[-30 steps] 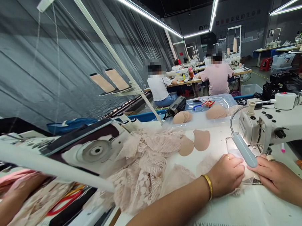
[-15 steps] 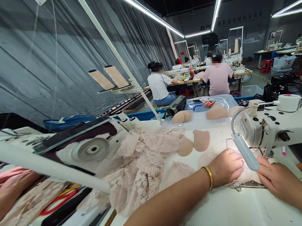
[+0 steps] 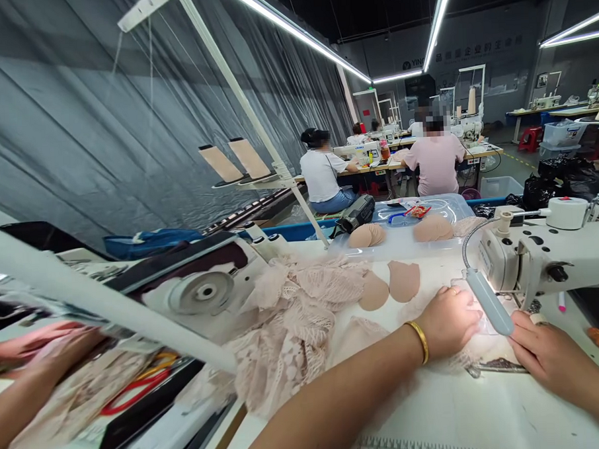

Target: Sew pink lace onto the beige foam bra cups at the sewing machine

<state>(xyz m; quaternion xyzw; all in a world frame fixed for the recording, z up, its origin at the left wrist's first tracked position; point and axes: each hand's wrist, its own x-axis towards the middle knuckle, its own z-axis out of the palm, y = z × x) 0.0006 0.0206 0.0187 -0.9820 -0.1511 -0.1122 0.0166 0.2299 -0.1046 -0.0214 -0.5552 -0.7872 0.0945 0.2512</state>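
At the sewing machine (image 3: 544,257), my left hand (image 3: 450,320) presses the pale lace piece (image 3: 488,354) onto the table (image 3: 467,416), fingers bent down and gripping nothing. My right hand (image 3: 543,354) lies nearly flat on the lace's edge.

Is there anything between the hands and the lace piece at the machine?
Nothing visible: the left hand and right hand both rest on the lace piece. Only the lamp head hangs above, between them.

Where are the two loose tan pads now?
Head view, centre-right: the tan pads lie on the table beyond the left hand, right of the lace pile.
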